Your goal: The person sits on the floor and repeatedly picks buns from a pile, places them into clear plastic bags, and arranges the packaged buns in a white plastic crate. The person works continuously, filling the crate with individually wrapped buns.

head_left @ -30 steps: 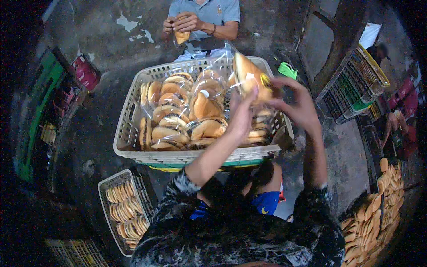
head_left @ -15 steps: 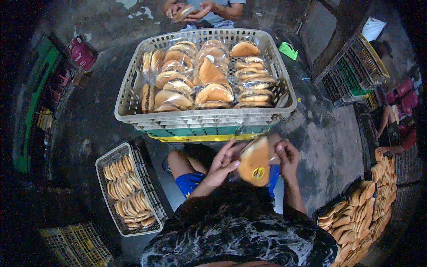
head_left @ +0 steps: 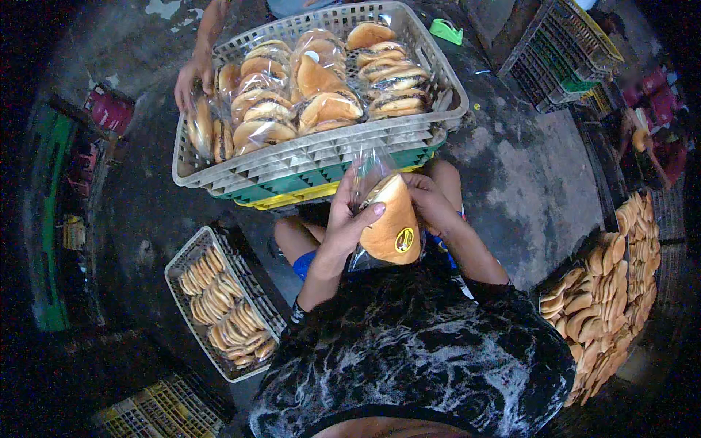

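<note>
Both hands on 1 bagged bun [head_left: 391,226] at chest: left hand [head_left: 349,219] wraps side, right hand [head_left: 431,204] pinches bag top. Grey crate [head_left: 307,157] ahead mostly full w/ bagged buns; loose buns [head_left: 226,310] in side tray left to bag, prob.

You are looking down on a dark, stained concrete floor [head_left: 526,182] with paler worn patches. Stacked plastic crates [head_left: 577,55] stand at its upper right edge, a yellow crate [head_left: 157,416] at the lower left corner. Green shelving [head_left: 47,219] runs along the dim left edge. A small green object [head_left: 445,31] lies on the floor near the top. Light falls brightest in the middle; the rim is black.
</note>
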Tool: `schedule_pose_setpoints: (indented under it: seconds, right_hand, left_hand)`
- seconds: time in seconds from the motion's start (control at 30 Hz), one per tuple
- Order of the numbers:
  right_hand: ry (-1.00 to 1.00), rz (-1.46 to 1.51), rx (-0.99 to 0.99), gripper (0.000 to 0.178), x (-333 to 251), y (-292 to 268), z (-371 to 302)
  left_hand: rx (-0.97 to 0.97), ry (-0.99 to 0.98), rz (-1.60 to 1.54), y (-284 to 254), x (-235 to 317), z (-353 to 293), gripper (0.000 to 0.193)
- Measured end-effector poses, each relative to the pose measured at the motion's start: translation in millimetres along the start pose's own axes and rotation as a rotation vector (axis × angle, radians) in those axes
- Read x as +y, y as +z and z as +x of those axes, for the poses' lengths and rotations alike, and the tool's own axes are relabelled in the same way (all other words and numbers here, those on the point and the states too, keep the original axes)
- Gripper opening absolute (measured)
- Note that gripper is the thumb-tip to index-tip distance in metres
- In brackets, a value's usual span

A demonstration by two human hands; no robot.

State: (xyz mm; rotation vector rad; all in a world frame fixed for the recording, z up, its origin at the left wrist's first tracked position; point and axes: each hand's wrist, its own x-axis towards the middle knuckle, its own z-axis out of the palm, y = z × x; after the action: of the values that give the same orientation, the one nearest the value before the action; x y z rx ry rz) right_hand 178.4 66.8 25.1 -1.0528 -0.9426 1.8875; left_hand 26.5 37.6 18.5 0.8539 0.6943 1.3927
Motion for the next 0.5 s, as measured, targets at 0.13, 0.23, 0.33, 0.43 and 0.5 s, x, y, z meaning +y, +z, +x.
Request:
schedule_pose_setpoints:
  seconds: [0.13, 0.23, 0.33, 0.43, 0.5]
  right_hand:
    - [-0.451, -0.426, 0.058, 0.022, -15.0, 6.4, -9.5]
    - [-0.521, -0.566, -0.078, 0.021, -18.6, 2.8, -5.1]
    - [-0.397, -0.335, -0.111, 0.021, -5.6, -0.5, 0.8]
    - [-0.363, -0.206, -0.106, 0.022, -2.2, 2.0, -0.4]
    - [-0.347, -0.326, -0.098, 0.022, -7.8, 0.2, -1.6]
  left_hand:
    - [-0.076, -0.041, 0.085, -10.6, -0.7, 1.3, 0.042]
    - [-0.019, -0.033, 0.055, -18.3, -19.1, -2.8, 0.022]
    - [0.057, -0.088, 0.025, -12.0, -21.3, 0.8, 0.014]
    - [0.019, -0.242, -0.005, 3.7, -6.9, 13.8, 0.01]
    - [-0.063, -0.255, -0.008, -4.5, -11.8, 20.8, 0.014]
